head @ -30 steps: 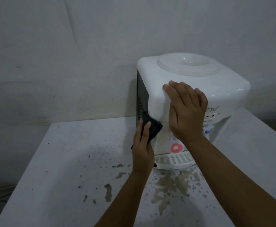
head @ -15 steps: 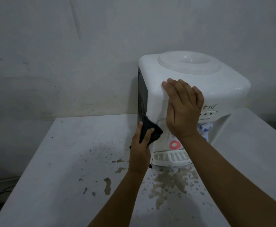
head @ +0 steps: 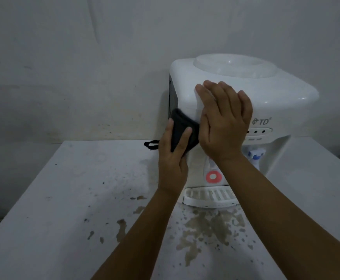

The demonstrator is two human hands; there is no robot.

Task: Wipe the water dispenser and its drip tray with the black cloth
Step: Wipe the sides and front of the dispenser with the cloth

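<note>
A white water dispenser [head: 270,93] stands on the table at the right, against the wall. My left hand [head: 172,158] holds the black cloth [head: 182,131] and presses it against the dispenser's left front corner, fingers curled over the cloth. A loop of the cloth [head: 151,144] sticks out to the left. My right hand [head: 223,122] lies flat on the upper front of the dispenser, fingers straight. The white slotted drip tray [head: 207,197] sits at the foot of the dispenser, partly behind my right forearm. A red tap knob [head: 213,176] and a blue tap [head: 256,155] show below.
The white table [head: 74,209] is stained with brown patches and specks [head: 203,225] in front of the drip tray. A grey wall [head: 84,67] stands close behind. The table's left edge drops off to a dark floor.
My left hand has slid the cloth upward along the dispenser's left corner. My right hand stays flat on the front. The view has moved closer.
</note>
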